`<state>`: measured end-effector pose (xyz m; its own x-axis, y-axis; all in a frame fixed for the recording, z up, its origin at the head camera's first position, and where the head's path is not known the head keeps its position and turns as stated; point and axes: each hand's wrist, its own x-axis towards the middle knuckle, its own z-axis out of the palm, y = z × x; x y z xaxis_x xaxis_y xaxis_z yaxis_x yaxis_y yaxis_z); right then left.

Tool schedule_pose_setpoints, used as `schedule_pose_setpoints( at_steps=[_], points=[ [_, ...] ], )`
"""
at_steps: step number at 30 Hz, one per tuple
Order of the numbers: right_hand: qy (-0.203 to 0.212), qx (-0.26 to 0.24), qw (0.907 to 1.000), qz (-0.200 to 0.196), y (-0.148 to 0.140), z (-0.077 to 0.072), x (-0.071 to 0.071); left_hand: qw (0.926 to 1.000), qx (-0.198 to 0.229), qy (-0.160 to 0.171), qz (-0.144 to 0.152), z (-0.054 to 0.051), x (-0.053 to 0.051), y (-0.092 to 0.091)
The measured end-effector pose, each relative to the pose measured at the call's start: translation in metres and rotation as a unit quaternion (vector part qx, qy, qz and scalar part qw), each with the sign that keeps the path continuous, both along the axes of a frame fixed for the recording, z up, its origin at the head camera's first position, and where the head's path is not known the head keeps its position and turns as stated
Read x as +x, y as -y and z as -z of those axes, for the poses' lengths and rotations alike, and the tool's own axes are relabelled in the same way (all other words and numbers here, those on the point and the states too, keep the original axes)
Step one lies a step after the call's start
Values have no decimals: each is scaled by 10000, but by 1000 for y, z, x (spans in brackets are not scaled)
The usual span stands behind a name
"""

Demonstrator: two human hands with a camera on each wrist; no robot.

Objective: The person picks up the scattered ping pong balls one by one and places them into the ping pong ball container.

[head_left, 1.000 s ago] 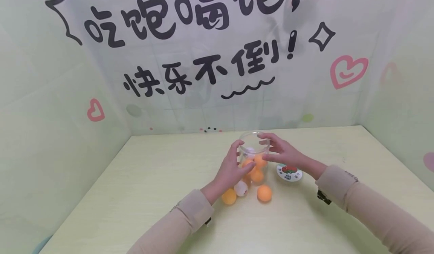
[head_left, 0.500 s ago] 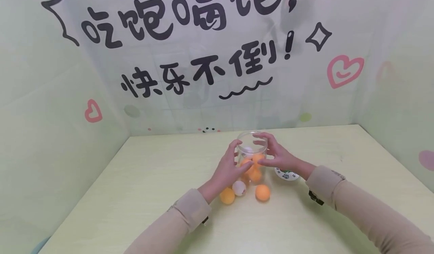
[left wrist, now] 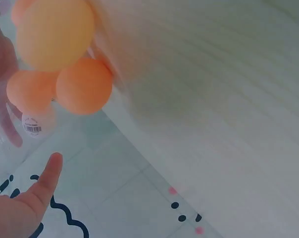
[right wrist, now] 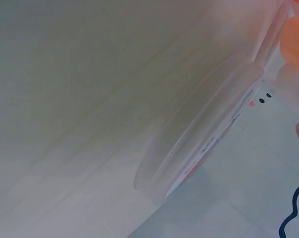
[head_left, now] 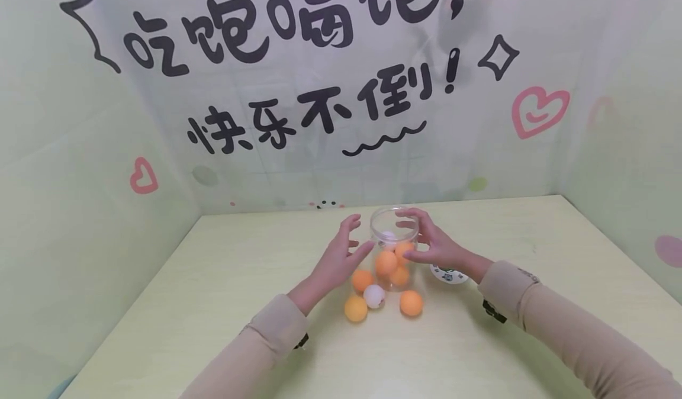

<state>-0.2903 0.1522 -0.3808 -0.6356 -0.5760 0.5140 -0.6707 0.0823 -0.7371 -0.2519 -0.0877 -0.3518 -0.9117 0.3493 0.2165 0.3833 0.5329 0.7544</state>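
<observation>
A clear round jar (head_left: 374, 228) stands upright on the table, holding several orange balls (head_left: 386, 263) and a white one, which look like ping-pong balls. My right hand (head_left: 439, 242) grips its right side, thumb in front and fingers round the back. To the left, my left hand (head_left: 338, 257) is apart from the jar, its fingers loosely bent around nothing. Near the jar's base lie an orange ball (head_left: 363, 280), a white ball (head_left: 374, 296), a yellow-orange ball (head_left: 356, 308) and another orange ball (head_left: 411, 303). One left-hand finger (left wrist: 45, 186) shows in the left wrist view.
A round lid (head_left: 449, 274) with a printed top lies right of the jar, partly hidden under my right wrist; the right wrist view shows its clear rim (right wrist: 189, 134) from the side. Printed curtains (head_left: 288, 174) enclose the back and sides of the pale table (head_left: 240, 263).
My left hand has let go of the jar and moved left, uncovering an orange ball beside it. My right hand stays on the jar. The head view has shifted slightly.
</observation>
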Motion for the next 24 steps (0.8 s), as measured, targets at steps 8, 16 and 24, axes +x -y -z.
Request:
schedule_pose_setpoints(
  at_steps=[8,16,24],
  points=[
    [9,71,10000,40,0,3,-1,9924,-1225,-58,60,9,-3,15],
    [71,59,10000,-3,1,-1,1,9740,-2041,364,909,17,-4,23],
    [106,89,9999,27,1,-1,-1,9732,-1949,544,1088,20,-6,22]
  ],
)
